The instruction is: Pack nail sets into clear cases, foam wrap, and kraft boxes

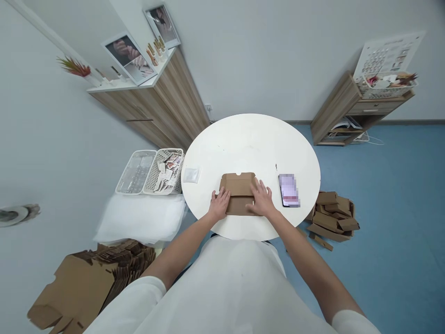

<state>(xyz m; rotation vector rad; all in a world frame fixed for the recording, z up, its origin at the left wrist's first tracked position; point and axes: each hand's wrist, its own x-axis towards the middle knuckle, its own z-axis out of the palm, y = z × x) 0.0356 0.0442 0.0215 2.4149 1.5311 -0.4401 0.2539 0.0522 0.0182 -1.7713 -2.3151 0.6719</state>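
A brown cardboard mailer box (238, 185), partly folded, lies in front of me near the close edge of the round white table (250, 139). Its lid panel with a small notch points away from me. My left hand (219, 204) rests on the box's left side, fingers stretched out over the cardboard. On the right side my right hand (262, 199) has its fingers spread, with the fingertips at the cardboard's edge; they are slightly blurred. Both hands cover parts of the side flaps.
A phone (289, 190) lies at the table's right, a small clear packet (191, 175) at its left. White baskets (149, 185) stand left of the table, above white sheets (142, 215). Flat cardboard (76, 287) is stacked lower left; folded boxes (333, 213) are piled at right.
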